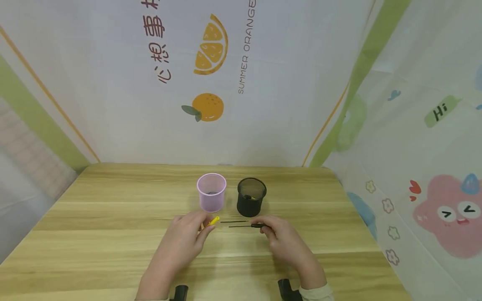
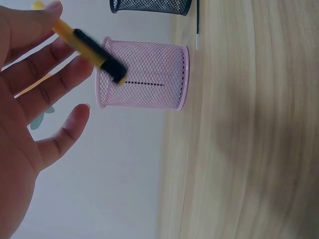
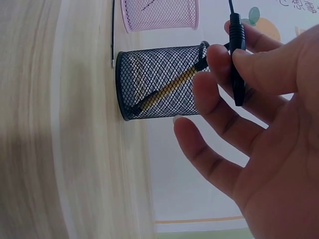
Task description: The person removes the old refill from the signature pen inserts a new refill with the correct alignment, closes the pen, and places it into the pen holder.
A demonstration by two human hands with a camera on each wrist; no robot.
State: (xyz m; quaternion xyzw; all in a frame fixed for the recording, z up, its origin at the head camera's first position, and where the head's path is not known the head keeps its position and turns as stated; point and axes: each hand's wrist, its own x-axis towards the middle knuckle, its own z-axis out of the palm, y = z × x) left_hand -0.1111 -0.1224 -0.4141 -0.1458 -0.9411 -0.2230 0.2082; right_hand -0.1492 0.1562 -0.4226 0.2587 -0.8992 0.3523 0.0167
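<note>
My left hand (image 1: pixel 184 236) pinches a short yellow-and-black handle (image 2: pixel 94 52) between thumb and fingertips; its other fingers are spread in the left wrist view. Between thumb and fingers of my right hand (image 1: pixel 282 238) is a black ribbed handle (image 3: pixel 238 64). A thin dark shaft (image 1: pixel 239 226) runs from it leftward, toward the yellow handle. Just beyond both hands a separate thin dark rod (image 1: pixel 232 222) lies on the table, light-tipped in the wrist views. Behind it stand a pink mesh cup (image 1: pixel 211 202) and a black mesh cup (image 1: pixel 249 207).
Inside the black cup leans a yellow-and-black stick (image 3: pixel 167 92); something dark shows in the pink cup. The wooden table (image 1: pixel 113 217) meets a white printed cloth (image 1: pixel 286 83) at the back, with another cloth (image 1: pixel 414 159) along the right. Black wrist mounts (image 1: pixel 181 292) show at the near edge.
</note>
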